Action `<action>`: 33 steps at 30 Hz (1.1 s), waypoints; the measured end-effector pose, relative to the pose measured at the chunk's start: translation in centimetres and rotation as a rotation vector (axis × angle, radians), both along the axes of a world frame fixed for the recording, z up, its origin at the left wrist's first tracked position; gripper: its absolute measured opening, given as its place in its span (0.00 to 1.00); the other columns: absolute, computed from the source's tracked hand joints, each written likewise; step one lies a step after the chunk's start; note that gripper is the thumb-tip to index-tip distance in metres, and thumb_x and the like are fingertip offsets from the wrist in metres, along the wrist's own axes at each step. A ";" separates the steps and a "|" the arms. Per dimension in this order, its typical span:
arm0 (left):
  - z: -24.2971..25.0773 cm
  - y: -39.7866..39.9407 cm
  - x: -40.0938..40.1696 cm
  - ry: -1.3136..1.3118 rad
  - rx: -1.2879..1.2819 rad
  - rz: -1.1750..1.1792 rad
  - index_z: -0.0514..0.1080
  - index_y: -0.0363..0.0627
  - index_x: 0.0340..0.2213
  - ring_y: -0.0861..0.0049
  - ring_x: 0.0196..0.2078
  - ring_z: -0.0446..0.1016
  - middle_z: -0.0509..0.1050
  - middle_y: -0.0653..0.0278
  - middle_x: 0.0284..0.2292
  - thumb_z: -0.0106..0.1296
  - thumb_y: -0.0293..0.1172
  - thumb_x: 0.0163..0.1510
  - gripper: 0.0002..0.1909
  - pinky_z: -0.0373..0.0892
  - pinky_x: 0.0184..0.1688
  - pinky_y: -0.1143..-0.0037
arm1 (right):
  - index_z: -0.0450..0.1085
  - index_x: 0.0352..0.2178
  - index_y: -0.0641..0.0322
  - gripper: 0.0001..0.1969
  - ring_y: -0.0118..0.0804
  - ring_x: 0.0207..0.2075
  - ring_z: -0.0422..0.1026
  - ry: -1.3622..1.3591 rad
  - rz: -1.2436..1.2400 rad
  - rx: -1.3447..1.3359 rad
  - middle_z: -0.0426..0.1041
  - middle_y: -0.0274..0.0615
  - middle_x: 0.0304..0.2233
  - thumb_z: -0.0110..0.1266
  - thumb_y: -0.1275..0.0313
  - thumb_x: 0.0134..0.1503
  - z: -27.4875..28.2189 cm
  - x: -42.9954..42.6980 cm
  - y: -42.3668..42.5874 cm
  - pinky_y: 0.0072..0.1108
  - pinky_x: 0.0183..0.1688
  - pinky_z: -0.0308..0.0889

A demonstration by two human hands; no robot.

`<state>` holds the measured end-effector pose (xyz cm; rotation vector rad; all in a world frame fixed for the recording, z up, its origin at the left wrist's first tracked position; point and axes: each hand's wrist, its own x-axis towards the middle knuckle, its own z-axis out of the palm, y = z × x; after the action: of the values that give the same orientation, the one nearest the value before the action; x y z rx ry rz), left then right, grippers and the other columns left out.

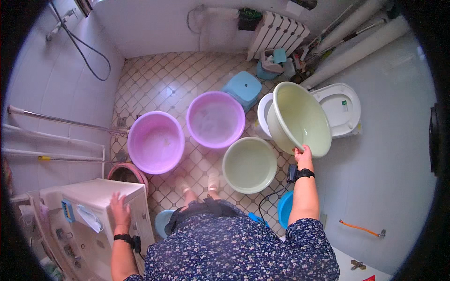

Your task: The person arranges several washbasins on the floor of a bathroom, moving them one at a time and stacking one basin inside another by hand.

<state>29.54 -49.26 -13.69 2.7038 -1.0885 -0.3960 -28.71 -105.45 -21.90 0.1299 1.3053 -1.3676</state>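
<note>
My right hand [303,154] grips the rim of a large pale green plastic basin [302,116], which is tilted over the toilet [264,117] on the right. My left hand [120,207] is at the edge of a white cabinet [102,191] at the lower left, fingers apart and holding nothing; whether it touches the cabinet, I cannot tell. A second pale green basin [249,165] stands on the tiled floor before me. Left of it are two purple plastic basins [215,119], [156,142]; their bottoms look pale or wet.
A blue plastic stool [244,87] stands behind the middle purple basin. Near the white radiator [277,33] is a small blue bin [267,70]. Pink basins [130,172] lean by the cabinet. A blue basin [285,209] and a dark cable are near my right side.
</note>
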 end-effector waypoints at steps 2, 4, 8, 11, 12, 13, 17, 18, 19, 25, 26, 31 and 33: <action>0.6 -0.2 -1.4 0.106 -0.015 -0.147 0.68 0.46 0.36 0.60 0.54 0.55 0.64 0.59 0.45 0.51 0.18 0.36 0.20 0.51 0.55 0.65 | 0.60 0.31 0.68 0.12 0.44 0.31 0.66 0.015 0.004 0.009 0.65 0.47 0.30 0.51 0.76 0.43 0.0 1.1 0.0 0.28 0.32 0.69; 0.1 0.5 -2.2 0.245 -0.008 -0.122 0.68 0.45 0.35 0.61 0.53 0.57 0.65 0.59 0.45 0.50 0.18 0.37 0.19 0.54 0.54 0.68 | 0.60 0.32 0.68 0.13 0.44 0.32 0.66 0.028 0.008 0.011 0.65 0.48 0.30 0.51 0.76 0.43 0.3 1.9 -0.4 0.28 0.32 0.69; -0.6 2.9 -3.3 0.417 -0.030 -0.025 0.68 0.43 0.36 0.63 0.47 0.64 0.68 0.57 0.41 0.51 0.20 0.40 0.17 0.62 0.47 0.73 | 0.59 0.34 0.70 0.15 0.45 0.33 0.65 0.050 0.035 0.009 0.64 0.50 0.32 0.51 0.76 0.44 -0.1 4.0 -1.4 0.28 0.34 0.70; -0.9 2.4 -3.4 0.538 0.001 0.055 0.68 0.42 0.37 0.62 0.44 0.66 0.69 0.56 0.40 0.53 0.24 0.41 0.17 0.63 0.46 0.72 | 0.59 0.36 0.68 0.16 0.45 0.35 0.65 0.012 0.002 -0.006 0.64 0.49 0.33 0.52 0.75 0.44 -3.3 -0.2 -3.1 0.29 0.36 0.69; -1.5 1.6 -3.6 0.586 0.026 0.069 0.68 0.42 0.38 0.61 0.42 0.67 0.69 0.55 0.39 0.54 0.26 0.42 0.17 0.64 0.45 0.72 | 0.59 0.37 0.66 0.17 0.44 0.36 0.64 -0.021 -0.030 -0.024 0.63 0.48 0.34 0.52 0.74 0.44 -4.4 -3.0 -4.2 0.29 0.37 0.68; -0.6 1.7 -3.7 0.570 0.034 0.089 0.68 0.42 0.38 0.61 0.42 0.67 0.69 0.55 0.39 0.54 0.26 0.42 0.17 0.64 0.45 0.72 | 0.59 0.39 0.64 0.19 0.43 0.37 0.63 -0.084 -0.044 -0.014 0.63 0.48 0.35 0.52 0.73 0.44 -5.2 -1.7 -4.1 0.30 0.38 0.67; 0.7 1.6 -3.9 0.653 0.211 -0.005 0.67 0.40 0.40 0.65 0.42 0.69 0.70 0.54 0.39 0.51 0.28 0.46 0.17 0.65 0.44 0.73 | 0.59 0.39 0.64 0.19 0.43 0.38 0.64 0.049 -0.047 0.005 0.63 0.48 0.35 0.52 0.72 0.45 -4.7 -0.5 -4.4 0.29 0.37 0.67; 1.1 2.5 -4.0 0.671 0.246 -0.040 0.67 0.40 0.40 0.65 0.42 0.69 0.70 0.53 0.39 0.51 0.30 0.47 0.17 0.65 0.44 0.73 | 0.59 0.38 0.66 0.18 0.42 0.37 0.64 0.083 0.151 -0.105 0.63 0.48 0.33 0.52 0.71 0.46 -3.9 1.0 -3.2 0.28 0.36 0.68; 1.7 4.2 -4.2 0.639 0.268 0.020 0.67 0.40 0.40 0.65 0.42 0.69 0.70 0.53 0.39 0.51 0.30 0.47 0.17 0.65 0.44 0.73 | 0.59 0.37 0.67 0.17 0.42 0.35 0.64 -0.028 -0.032 0.012 0.63 0.48 0.32 0.53 0.71 0.47 -1.6 6.5 -1.7 0.27 0.35 0.68; 1.6 1.7 -3.8 0.692 0.282 -0.085 0.67 0.40 0.40 0.63 0.41 0.69 0.70 0.54 0.38 0.51 0.32 0.47 0.18 0.65 0.43 0.73 | 0.59 0.36 0.68 0.17 0.42 0.34 0.65 0.047 -0.014 0.052 0.64 0.47 0.32 0.53 0.73 0.45 -1.4 3.1 -3.1 0.28 0.35 0.69; 1.4 1.3 -3.7 0.681 0.256 -0.125 0.67 0.40 0.40 0.63 0.40 0.69 0.71 0.54 0.38 0.51 0.32 0.47 0.17 0.65 0.42 0.72 | 0.59 0.36 0.68 0.17 0.42 0.34 0.65 -0.008 -0.038 0.080 0.64 0.47 0.32 0.54 0.73 0.45 -1.6 1.7 -3.6 0.28 0.35 0.68; 2.0 0.5 -3.6 0.684 0.284 -0.069 0.67 0.41 0.40 0.63 0.40 0.69 0.70 0.53 0.38 0.51 0.32 0.46 0.18 0.65 0.42 0.72 | 0.60 0.36 0.70 0.17 0.41 0.34 0.65 -0.050 -0.036 0.062 0.65 0.47 0.32 0.54 0.72 0.46 -1.1 4.7 -2.3 0.27 0.37 0.68; 2.1 0.3 -3.7 0.684 0.273 -0.078 0.67 0.41 0.40 0.63 0.40 0.69 0.70 0.53 0.38 0.51 0.32 0.46 0.18 0.65 0.42 0.72 | 0.60 0.36 0.71 0.17 0.41 0.34 0.65 -0.024 -0.040 0.079 0.65 0.47 0.32 0.53 0.72 0.46 -0.6 5.5 -2.2 0.26 0.38 0.68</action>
<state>25.88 -49.00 -11.61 2.4010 -0.9729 -1.4385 -23.22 -107.64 -22.48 0.2268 1.3436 -1.3449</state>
